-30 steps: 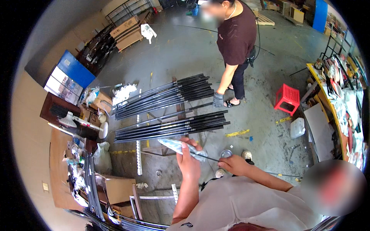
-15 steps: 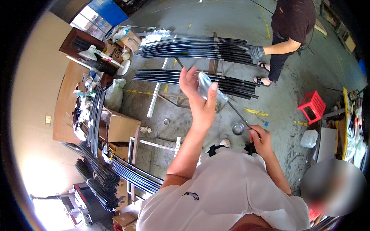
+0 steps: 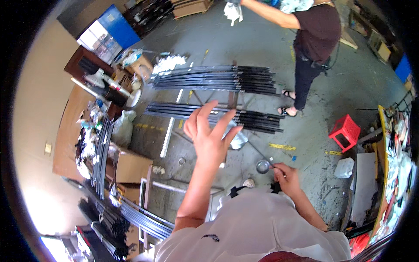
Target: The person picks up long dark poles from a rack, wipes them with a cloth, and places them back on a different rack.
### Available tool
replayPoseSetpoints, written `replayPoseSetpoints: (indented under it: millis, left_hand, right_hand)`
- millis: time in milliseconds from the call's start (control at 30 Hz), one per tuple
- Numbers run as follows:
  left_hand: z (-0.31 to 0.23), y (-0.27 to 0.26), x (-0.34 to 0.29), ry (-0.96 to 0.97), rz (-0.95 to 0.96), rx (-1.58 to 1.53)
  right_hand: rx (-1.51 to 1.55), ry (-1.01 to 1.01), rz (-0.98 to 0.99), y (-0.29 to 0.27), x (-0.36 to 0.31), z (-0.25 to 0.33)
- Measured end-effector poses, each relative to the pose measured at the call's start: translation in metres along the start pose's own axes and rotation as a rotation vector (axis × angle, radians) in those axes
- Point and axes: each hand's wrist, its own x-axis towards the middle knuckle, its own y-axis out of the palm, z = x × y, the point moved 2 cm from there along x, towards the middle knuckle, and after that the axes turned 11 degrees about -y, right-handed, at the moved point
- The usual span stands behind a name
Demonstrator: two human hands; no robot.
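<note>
My left hand (image 3: 209, 137) is raised over the nearer row of black rods (image 3: 257, 122), fingers spread and curved. Beside its thumb is a crumpled piece of clear plastic (image 3: 239, 140); I cannot tell whether the fingertips touch it. A thin dark rod (image 3: 258, 151) slants from the plastic down to my right hand (image 3: 288, 178), whose fingers are closed round its lower end, close to my body. In the picture, a round metal bowl (image 3: 263, 167) on the floor appears just left of the right hand.
A farther row of black rods (image 3: 209, 81) lies on the stand. Beyond it a person (image 3: 316, 35) holds a white cloth (image 3: 233, 13). A red stool (image 3: 345, 132) stands right; a cardboard box (image 3: 133, 168) and more rods (image 3: 144, 216) are at left.
My view has tilted up, so the scene sits lower. My left hand has turned, its fingers now farther from the plastic. The other person's arm has lifted off the rods and holds a white cloth.
</note>
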Motion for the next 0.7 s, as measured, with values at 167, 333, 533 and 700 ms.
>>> replayPoseSetpoints:
  millis: [167, 333, 533, 700]
  left_hand:
    - [0.011, -0.009, 0.004, 0.139, 0.134, 0.018]
    - [0.016, -0.001, 0.002, 0.181, 0.177, -0.005]
    - [0.006, 0.010, 0.003, 0.185, 0.130, -0.066]
    - [-0.016, 0.013, 0.001, 0.197, 0.122, -0.171]
  right_hand:
    - [-0.063, -0.112, 0.013, 0.001, 0.002, -0.002]
    - [-0.034, -0.083, 0.037, 0.002, 0.002, -0.002]
    - [-0.051, -0.142, 0.020, 0.001, 0.005, 0.000]
    - [-0.040, -0.026, 0.024, 0.002, 0.005, -0.007]
